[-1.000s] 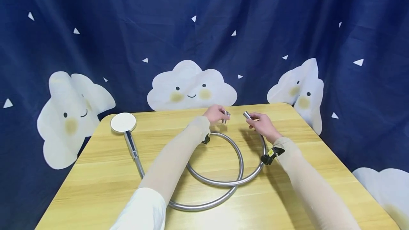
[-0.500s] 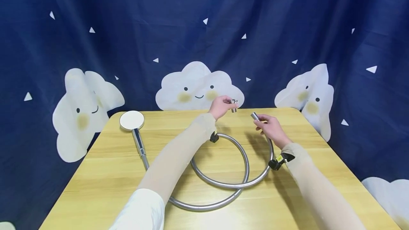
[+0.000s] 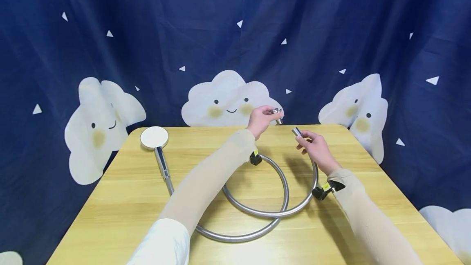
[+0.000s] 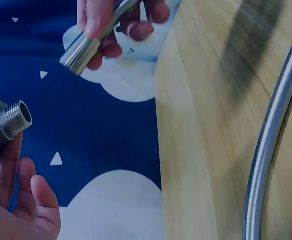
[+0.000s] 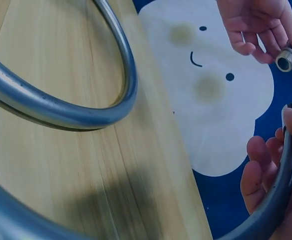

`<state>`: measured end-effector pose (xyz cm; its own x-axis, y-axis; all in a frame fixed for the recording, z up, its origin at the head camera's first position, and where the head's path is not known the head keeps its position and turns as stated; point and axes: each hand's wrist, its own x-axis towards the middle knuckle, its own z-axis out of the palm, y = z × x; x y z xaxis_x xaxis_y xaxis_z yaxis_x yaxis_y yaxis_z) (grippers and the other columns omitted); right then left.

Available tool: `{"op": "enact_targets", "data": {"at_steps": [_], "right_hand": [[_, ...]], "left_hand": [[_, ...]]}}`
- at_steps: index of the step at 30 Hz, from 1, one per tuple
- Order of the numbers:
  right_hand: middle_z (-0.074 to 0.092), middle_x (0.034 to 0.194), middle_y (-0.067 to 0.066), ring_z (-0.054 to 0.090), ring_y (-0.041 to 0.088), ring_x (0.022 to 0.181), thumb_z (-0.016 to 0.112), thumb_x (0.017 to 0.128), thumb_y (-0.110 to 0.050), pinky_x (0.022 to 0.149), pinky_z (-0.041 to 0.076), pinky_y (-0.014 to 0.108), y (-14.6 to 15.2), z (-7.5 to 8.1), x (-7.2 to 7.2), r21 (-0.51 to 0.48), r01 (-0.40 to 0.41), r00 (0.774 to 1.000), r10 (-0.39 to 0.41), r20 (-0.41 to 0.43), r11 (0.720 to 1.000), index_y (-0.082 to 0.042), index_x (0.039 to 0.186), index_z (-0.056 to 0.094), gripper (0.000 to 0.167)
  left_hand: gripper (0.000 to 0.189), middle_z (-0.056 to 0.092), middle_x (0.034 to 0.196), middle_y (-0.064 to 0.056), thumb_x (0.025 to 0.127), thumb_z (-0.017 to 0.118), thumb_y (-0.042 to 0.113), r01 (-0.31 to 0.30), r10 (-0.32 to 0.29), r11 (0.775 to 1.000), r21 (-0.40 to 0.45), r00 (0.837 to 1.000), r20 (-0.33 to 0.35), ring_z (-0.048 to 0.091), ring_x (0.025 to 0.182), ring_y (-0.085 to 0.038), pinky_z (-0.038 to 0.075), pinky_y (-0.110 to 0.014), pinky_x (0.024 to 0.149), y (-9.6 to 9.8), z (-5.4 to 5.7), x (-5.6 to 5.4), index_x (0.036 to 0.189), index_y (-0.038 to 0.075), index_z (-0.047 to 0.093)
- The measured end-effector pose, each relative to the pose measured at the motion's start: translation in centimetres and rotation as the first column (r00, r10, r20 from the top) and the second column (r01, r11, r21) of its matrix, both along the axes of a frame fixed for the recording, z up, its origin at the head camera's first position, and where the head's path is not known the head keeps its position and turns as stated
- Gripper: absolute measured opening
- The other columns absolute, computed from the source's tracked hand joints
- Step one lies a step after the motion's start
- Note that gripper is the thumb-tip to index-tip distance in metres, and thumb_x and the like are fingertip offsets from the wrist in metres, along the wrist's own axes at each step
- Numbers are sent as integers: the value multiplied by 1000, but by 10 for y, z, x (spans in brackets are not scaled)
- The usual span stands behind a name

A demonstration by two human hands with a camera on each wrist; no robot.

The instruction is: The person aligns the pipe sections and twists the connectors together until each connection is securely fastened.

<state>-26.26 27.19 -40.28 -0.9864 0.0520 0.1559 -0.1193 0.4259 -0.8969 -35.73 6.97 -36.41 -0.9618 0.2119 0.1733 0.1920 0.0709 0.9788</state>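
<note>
My left hand [image 3: 259, 121] pinches a small chrome pipe fitting [image 4: 15, 121]; its open male thread faces the hose end in the left wrist view. The fingers cover the fitting's rear part. My right hand [image 3: 317, 150] grips a grey metal shower hose [image 3: 254, 213] just behind its smooth conical end nut [image 4: 80, 54], between thumb and fingers. Fitting and nut are apart, with a short gap between them, both raised over the table's far side. From the right hand the hose loops down across the table to a round white-faced shower head [image 3: 154, 138] at the left.
The wood-grain table [image 3: 121, 220] has its far edge just beyond the hands. Behind it hangs a dark blue curtain [image 3: 206, 19] with clouds and white triangles. Part of the hose passes under my left forearm [image 3: 209, 183].
My left hand has risen and moved right with the fitting, turning the fitting's lower end toward the hose nut. The right hand keeps its grip on the hose. The head view has shifted left.
</note>
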Motion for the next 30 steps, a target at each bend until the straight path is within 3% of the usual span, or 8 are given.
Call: {"op": "enact_targets", "data": {"at_steps": [6, 13, 21, 25, 30], "right_hand": [[48, 82, -2, 45, 6, 58, 58, 103, -27, 51, 42, 23, -5, 4, 2, -73, 21, 999, -19, 29, 997, -2, 128, 60, 35], [41, 76, -5, 38, 6, 55, 56, 104, -31, 48, 34, 21, -9, 5, 4, -136, 18, 997, -8, 73, 991, -5, 138, 56, 43], [49, 76, -2, 46, 8, 58, 59, 102, -32, 51, 39, 21, -14, 10, 3, -52, 32, 999, -32, 1, 998, -9, 139, 60, 43], [53, 78, 1, 49, 12, 64, 61, 102, -30, 54, 42, 23, -17, 13, 2, 33, 51, 998, -49, -49, 998, -8, 136, 63, 41], [59, 98, 4, 44, 13, 72, 63, 101, -29, 58, 39, 24, -21, 15, 1, 89, 85, 992, -76, -101, 992, -10, 136, 64, 39]], "left_hand": [[21, 73, 91, 5, 82, 85, 27, 25, -25, 999, 21, 1000, -6, 64, 84, -8, 49, -25, 73, 4, 2, 6, 96, 15, 75], [17, 74, 91, 5, 83, 84, 25, 34, -34, 999, 28, 999, -12, 65, 85, -7, 49, -25, 75, 2, 0, 7, 93, 17, 75], [17, 73, 88, 6, 83, 84, 26, 47, -48, 996, 74, 999, 14, 66, 85, -9, 49, -26, 76, 7, -1, 10, 92, 16, 75], [18, 71, 83, 6, 82, 85, 29, 26, -29, 995, 98, 999, 34, 65, 86, -14, 52, -34, 83, 12, -1, 10, 92, 17, 74], [18, 71, 82, 7, 82, 84, 27, 8, -16, 988, 157, 999, 49, 63, 86, -12, 52, -46, 94, 17, 2, 11, 93, 15, 75]]}}
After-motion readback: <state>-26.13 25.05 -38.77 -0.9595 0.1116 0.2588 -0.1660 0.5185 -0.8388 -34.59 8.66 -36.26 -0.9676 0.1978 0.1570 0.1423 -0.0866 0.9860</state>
